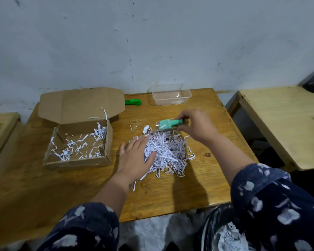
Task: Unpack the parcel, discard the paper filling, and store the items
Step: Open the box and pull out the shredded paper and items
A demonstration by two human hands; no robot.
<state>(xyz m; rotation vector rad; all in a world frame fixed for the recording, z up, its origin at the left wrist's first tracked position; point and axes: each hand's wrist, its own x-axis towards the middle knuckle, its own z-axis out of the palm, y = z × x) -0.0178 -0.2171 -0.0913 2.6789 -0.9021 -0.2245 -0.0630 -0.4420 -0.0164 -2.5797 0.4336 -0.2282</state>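
Note:
An open cardboard parcel box [105, 160] sits on the left of the wooden table [170, 194], with a few white paper shreds left inside. A heap of shredded paper filling [168, 153] lies in the middle of the table. My left hand [135, 155] rests flat, fingers spread, on the heap's left side. My right hand [196, 125] grips a small clear bottle with a green label and cap [168, 123], held just above the far edge of the heap.
A clear plastic container [170, 97] stands at the table's far edge, with a green utility knife [133, 102] to its left. A black bin bag [225, 230] holding shredded paper sits below the front right corner. Another wooden table [283, 127] stands to the right.

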